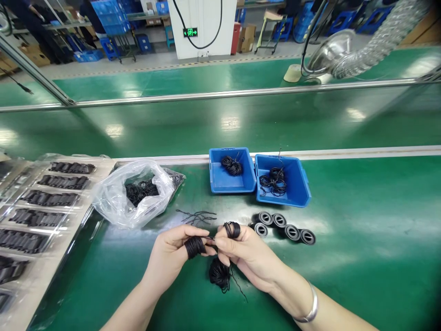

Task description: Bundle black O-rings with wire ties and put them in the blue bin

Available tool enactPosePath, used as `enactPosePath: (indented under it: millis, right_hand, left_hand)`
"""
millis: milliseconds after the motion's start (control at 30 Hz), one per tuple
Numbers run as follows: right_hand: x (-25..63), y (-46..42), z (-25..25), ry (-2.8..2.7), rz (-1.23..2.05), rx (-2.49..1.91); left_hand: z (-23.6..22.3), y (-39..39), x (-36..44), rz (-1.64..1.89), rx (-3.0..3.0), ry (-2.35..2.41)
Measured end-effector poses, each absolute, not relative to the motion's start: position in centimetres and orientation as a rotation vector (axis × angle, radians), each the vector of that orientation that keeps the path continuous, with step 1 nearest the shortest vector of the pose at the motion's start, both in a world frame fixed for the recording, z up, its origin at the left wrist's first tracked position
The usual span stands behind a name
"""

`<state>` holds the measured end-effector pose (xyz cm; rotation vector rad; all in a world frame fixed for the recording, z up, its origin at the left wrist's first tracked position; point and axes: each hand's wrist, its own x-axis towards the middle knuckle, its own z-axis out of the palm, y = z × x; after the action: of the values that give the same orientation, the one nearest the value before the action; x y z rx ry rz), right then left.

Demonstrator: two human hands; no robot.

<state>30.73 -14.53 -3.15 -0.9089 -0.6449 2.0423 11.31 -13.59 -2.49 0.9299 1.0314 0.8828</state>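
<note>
My left hand [175, 252] is closed, its fingertips pinching black wire, and a tight coil of black wire [195, 247] sits around its fingers. Close beside it, my right hand [248, 254] pinches at the same spot between the two hands. A smaller coil of black wire [232, 229] loops around a finger of the right hand. Just below the hands, a bundled coil of black wire [219, 274] lies on the green table, one loose end trailing right. Short twisted black ties [197, 217] are scattered beyond my left hand.
Two blue bins [217, 183] [299, 195] holding wire bundles stand ahead. An open clear plastic bag [115, 204] of black wire is left of them. Several round black parts [292, 232] lie to the right. Trays of black parts [57, 197] line the left. A metal duct [375, 46] hangs at upper right.
</note>
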Motion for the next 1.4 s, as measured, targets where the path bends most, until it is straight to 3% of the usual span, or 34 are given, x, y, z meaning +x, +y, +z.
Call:
enactPosePath:
  millis: [467, 900, 1100, 1400]
  right_hand:
    - [31.4, -13.6, -3.1, -0.238, 1.950, -0.744]
    - [30.4, -14.5, -3.2, -0.921, 1.772, -1.147]
    - [30.3, -14.7, -3.4, -0.882, 1.826, -1.163]
    - [31.0, -14.4, -3.4, -0.639, 2.045, -0.976]
  left_hand:
    - [-2.2, -12.9, 11.3, 0.907, 1.050, 1.220]
    - [-2.9, -13.5, 10.9, 0.837, 1.473, 1.293]
    - [-2.8, -13.4, 10.8, 0.829, 1.694, 1.261]
    - [-2.1, -13.4, 11.0, 0.838, 1.491, 1.074]
